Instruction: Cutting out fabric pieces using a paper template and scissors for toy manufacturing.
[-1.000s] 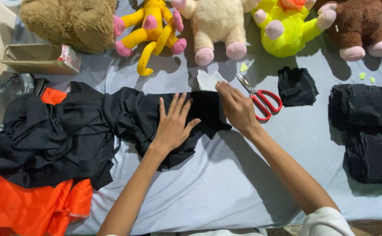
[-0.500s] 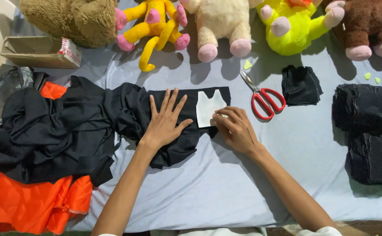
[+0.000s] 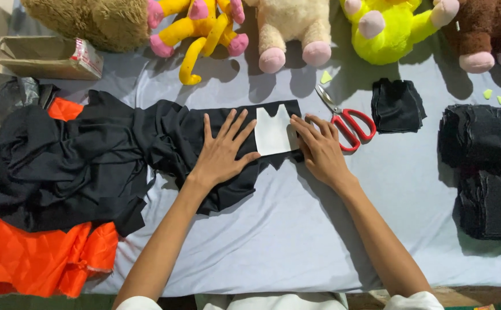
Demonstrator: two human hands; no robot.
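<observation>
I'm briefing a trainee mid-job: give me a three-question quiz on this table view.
1. True or false: the left hand lies flat on the black fabric.
2. What touches the right hand's fingertips? A) white paper pattern B) red-handled scissors C) orange fabric
3. Name the colour of the plush toy directly behind the scissors.

Key: 1 true; 2 A; 3 bright yellow-green.

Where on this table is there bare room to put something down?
The widest bare patch of grey sheet lies near the front edge, between the forearms and right of them, up to the black stacks. The toy row and the black cloth with orange fabric are crowded.
</observation>
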